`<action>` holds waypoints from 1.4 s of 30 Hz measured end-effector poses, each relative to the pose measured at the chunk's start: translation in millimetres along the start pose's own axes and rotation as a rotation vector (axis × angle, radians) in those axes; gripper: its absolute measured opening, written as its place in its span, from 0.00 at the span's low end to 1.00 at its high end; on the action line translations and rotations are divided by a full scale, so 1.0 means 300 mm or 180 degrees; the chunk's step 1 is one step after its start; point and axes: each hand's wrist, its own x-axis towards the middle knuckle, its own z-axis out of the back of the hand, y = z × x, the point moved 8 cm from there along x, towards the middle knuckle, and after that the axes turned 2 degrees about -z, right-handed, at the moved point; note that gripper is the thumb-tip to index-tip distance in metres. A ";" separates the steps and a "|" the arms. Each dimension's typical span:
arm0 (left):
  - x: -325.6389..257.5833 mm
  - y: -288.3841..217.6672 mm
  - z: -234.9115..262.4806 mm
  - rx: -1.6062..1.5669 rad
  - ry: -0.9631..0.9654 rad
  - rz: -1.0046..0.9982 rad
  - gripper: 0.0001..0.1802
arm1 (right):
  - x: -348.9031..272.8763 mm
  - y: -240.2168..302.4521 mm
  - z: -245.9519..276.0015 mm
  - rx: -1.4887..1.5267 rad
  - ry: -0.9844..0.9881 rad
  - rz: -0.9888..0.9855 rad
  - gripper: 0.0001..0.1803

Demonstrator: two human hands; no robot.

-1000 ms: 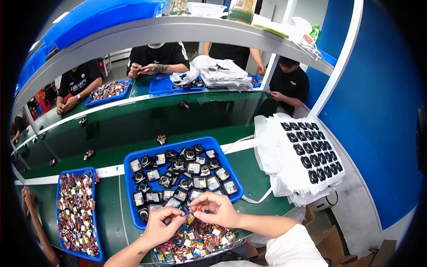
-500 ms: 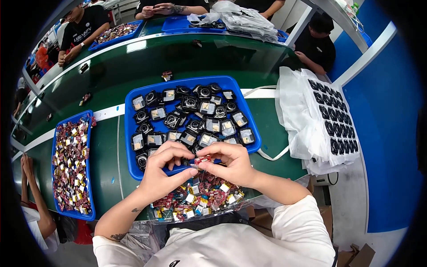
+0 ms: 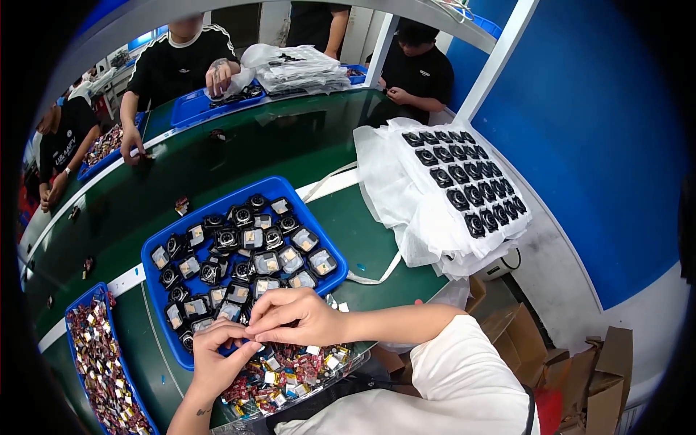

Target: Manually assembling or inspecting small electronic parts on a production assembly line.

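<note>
My left hand (image 3: pixel 221 355) and my right hand (image 3: pixel 293 319) meet at the near edge of a blue tray (image 3: pixel 337 279). Both are closed, thumbs and fingers pinched together at the tips. A small red circuit board showed between them half a second ago; the fingers now almost wholly hide it. Black square watch cases (image 3: pixel 227 238) fill the tray, some dial-like side up, others showing a pale inside with a tan patch. Below my hands lies a clear-sided pile of small red circuit boards with white and yellow battery cells (image 3: pixel 272 378).
A long blue tray (image 3: pixel 70 326) heaped with similar boards stands at the left. Stacked white sheets (image 3: pixel 395 210) at the right carry rows of black cases. Several people work beyond the green belt (image 3: pixel 290 138). Cardboard boxes (image 3: pixel 522 341) are on the floor at right.
The view has swung right, so the tray and sheets sit further left in it. My hands stay pinched together, and the red board between them is now hidden. A co-worker's hand reaches onto the belt.
</note>
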 end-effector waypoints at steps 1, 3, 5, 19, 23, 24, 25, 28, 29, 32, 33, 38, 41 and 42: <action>0.000 -0.009 0.001 0.0060 0.0000 0.0032 0.07 | 0.002 0.003 -0.001 0.0036 -0.0025 0.0038 0.12; 0.003 -0.009 0.000 0.0162 0.0021 0.0021 0.06 | -0.005 0.006 -0.004 -0.0118 0.0052 0.0097 0.12; 0.006 -0.014 0.000 0.0040 0.0000 0.0032 0.04 | -0.006 0.024 0.002 -0.0251 -0.0100 0.0207 0.12; -0.024 -0.045 -0.010 -0.0044 0.0346 -0.0092 0.08 | -0.055 -0.117 -0.038 0.1400 -0.0039 -0.1397 0.15; -0.017 -0.091 -0.021 0.0265 0.0411 -0.0808 0.12 | -0.047 -0.115 -0.029 0.1590 -0.0041 -0.1400 0.14; -0.017 -0.094 -0.013 0.0276 0.0293 -0.0838 0.13 | -0.038 -0.106 -0.025 0.1562 -0.0056 -0.1369 0.14; -0.013 -0.098 -0.006 0.0286 0.0172 -0.0869 0.13 | -0.035 -0.103 -0.020 0.1635 -0.0224 -0.1376 0.14; -0.014 -0.109 0.003 0.0375 0.0032 -0.1003 0.14 | -0.015 -0.008 0.021 0.0051 -0.0373 -0.0415 0.19; -0.016 -0.116 0.009 0.0401 -0.0108 -0.1059 0.14 | -0.015 0.023 0.022 -0.0391 -0.0251 -0.0141 0.21; -0.036 -0.106 0.027 0.0602 -0.0419 -0.1062 0.14 | -0.009 0.097 -0.015 -0.0967 -0.0059 0.0690 0.21; -0.046 -0.101 0.040 0.0701 -0.0615 -0.1063 0.14 | -0.012 0.102 -0.034 -0.1081 0.0071 0.0660 0.21; -0.059 -0.090 0.046 0.0716 -0.0796 -0.0911 0.11 | -0.042 0.117 -0.044 -0.1174 -0.0192 0.1111 0.14; -0.054 -0.105 0.053 0.0843 -0.0792 -0.0774 0.09 | -0.035 0.106 -0.025 -0.0945 -0.0298 0.0986 0.13; -0.045 -0.111 0.041 0.0708 -0.0735 -0.0836 0.08 | -0.025 0.101 -0.012 -0.0804 -0.0347 0.0894 0.13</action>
